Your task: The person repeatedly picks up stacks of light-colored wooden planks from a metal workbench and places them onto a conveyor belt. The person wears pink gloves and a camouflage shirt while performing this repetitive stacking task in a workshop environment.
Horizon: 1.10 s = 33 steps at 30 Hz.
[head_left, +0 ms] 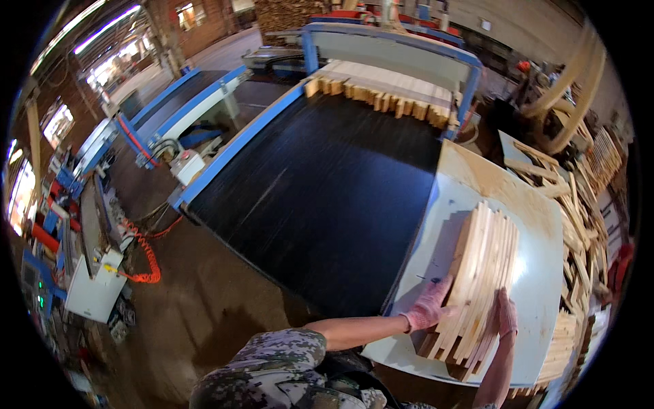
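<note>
A bundle of pale wooden strips (pixel 480 273) lies lengthwise on a light blue-white table (pixel 415 279) at the right, its near ends uneven. My left hand (pixel 430 305), in a pink knit glove, grips the bundle's left side near its closer end. On the opposite side my right hand (pixel 505 315), gloved the same way, presses in with its fingers up along the outer strip. The strips are held between both hands, and parts of the fingers are hidden against the wood.
Left of the table runs a wide black conveyor belt (pixel 327 191) with blue side rails. A row of wooden pieces (pixel 381 88) lies at its far end, under a blue frame (pixel 402 33). Loose wood strips (pixel 579 211) are heaped at the right. An orange coiled hose (pixel 146 262) hangs at left.
</note>
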{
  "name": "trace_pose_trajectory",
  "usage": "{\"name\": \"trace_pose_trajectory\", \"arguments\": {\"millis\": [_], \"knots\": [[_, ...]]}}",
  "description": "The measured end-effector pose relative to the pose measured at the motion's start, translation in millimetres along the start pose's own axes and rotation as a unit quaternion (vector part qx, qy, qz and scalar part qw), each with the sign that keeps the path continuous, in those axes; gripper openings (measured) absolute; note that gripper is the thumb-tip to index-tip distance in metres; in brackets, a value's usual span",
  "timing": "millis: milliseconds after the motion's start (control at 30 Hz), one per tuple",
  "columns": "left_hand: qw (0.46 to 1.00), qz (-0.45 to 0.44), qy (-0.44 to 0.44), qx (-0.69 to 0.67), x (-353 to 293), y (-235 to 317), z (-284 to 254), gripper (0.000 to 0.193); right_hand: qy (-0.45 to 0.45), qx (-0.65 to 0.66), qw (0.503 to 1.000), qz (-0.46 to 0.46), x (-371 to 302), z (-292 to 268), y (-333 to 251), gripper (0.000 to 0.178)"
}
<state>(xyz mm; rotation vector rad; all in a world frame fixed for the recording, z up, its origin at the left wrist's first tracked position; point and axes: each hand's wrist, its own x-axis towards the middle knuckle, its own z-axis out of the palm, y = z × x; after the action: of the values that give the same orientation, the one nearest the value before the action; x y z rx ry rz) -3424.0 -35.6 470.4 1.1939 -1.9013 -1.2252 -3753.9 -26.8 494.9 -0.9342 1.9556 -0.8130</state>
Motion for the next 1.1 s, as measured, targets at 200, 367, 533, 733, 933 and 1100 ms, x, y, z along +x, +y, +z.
{"name": "trace_pose_trajectory", "arguments": {"millis": [200,367,533,733,933,1100], "knots": [[0.994,-0.065,0.034,-0.086,7.1,-23.4,-37.9,0.116,0.017,0.021,0.999,-0.017,-31.8,63.8,-23.5,0.06],[0.994,-0.019,0.05,-0.09,-25.4,-57.9,-160.3,0.117,-0.062,0.039,0.996,-0.05,-50.3,159.2,-73.2,0.039],[0.992,0.032,0.121,-0.029,-70.6,-132.6,-307.8,0.119,-0.125,-0.002,0.99,-0.06,-101.6,311.5,-183.2,0.044],[0.98,-0.013,0.106,0.168,-112.3,-193.4,-535.7,0.109,-0.166,-0.01,0.982,-0.084,-132.6,512.4,-301.1,0.059],[0.842,-0.164,0.13,0.497,-148.3,-228.8,-695.2,0.106,-0.302,0.104,0.941,-0.108,-160.1,682.3,-394.8,0.055],[0.808,-0.292,0.121,0.498,-151.9,-223.9,-743.3,0.108,-0.306,-0.003,0.941,-0.144,-160.8,777.2,-439.7,0.064]]}}
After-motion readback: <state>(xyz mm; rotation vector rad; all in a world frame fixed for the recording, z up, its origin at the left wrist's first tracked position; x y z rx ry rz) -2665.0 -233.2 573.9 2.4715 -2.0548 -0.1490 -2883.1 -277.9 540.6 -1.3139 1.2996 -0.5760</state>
